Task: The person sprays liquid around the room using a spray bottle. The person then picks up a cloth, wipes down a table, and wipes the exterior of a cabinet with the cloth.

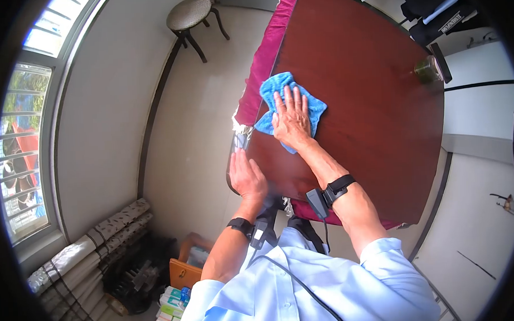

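A blue cloth (317, 107) lies on the dark red tabletop (369, 134), close to its left edge. My right hand (292, 118) rests on top of the cloth with its fingers spread, pressing it flat. My left hand (248, 175) is at the near left corner of the table, fingers stretched out and nothing in them. Magenta fabric with a white fringe (265, 58) hangs along the table's left edge, its end just above my left fingertips.
A glass jar (426, 69) stands at the table's right edge. A round stool (189, 14) is on the floor at the upper left. Rolled patterned material (90, 240), a wooden drawer (184, 273) and small boxes (170, 305) are at the lower left.
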Available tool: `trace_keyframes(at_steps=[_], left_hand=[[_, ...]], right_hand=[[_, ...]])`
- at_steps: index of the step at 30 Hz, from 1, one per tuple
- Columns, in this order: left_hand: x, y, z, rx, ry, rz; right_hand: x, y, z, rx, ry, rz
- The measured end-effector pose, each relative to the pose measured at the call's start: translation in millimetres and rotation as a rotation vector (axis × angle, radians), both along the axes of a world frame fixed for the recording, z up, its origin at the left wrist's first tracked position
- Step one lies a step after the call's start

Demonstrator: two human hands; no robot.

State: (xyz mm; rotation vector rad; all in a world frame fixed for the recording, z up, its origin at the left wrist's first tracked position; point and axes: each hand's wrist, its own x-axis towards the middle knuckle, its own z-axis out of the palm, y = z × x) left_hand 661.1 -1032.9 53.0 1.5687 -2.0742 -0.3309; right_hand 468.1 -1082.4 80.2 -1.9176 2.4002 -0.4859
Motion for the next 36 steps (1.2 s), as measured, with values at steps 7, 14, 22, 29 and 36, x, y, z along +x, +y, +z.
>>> trace_keyframes(at_steps=[7,14,22,29,36], left_hand=[[3,0,3,0.032,0.118,-0.027],[4,-1,-4,0.034,-0.011,-0.019],[-3,2,5,0.013,-0.036,0.002],[-7,2,8,0.047,-0.136,0.012],[-6,2,7,0.051,-0.149,0.009]], right_hand=[[54,128,29,0.123,-0.203,0.278],[3,244,35,0.255,-0.152,0.095],[-137,391,16,0.284,0.125,-0.491],[-250,329,-14,0.411,0.123,-1.012],[-113,61,17,0.053,-0.130,0.002]])
